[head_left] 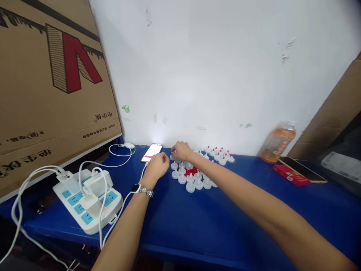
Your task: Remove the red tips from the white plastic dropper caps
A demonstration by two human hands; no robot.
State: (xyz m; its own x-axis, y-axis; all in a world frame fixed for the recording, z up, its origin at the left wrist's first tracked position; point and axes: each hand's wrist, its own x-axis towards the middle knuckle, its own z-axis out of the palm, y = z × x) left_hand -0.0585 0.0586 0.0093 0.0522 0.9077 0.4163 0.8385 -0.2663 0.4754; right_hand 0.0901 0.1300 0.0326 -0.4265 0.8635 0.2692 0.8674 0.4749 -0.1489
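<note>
My left hand (159,165), with a watch and bracelet at the wrist, is held with curled fingers above the blue table, just left of the parts. Whatever its fingertips pinch is hidden. My right hand (181,151) reaches over the group with fingertips pinched together, right above a white cap (172,157) at the group's left edge. Whether it grips that cap or a smaller piece cannot be made out. Several white nozzle caps (190,187) with round bases and pointed tops surround a pile of small red tips (192,171). Behind, further white caps with red tips (222,161) stand upright; my forearm covers part of the group.
A lit phone (152,152) lies behind my left hand. To the left, a white power strip (90,222) carries chargers and loose cables. A bottle of orange drink (279,142), a red box (291,175) and another phone (303,170) are at right. A large carton (56,113) stands left.
</note>
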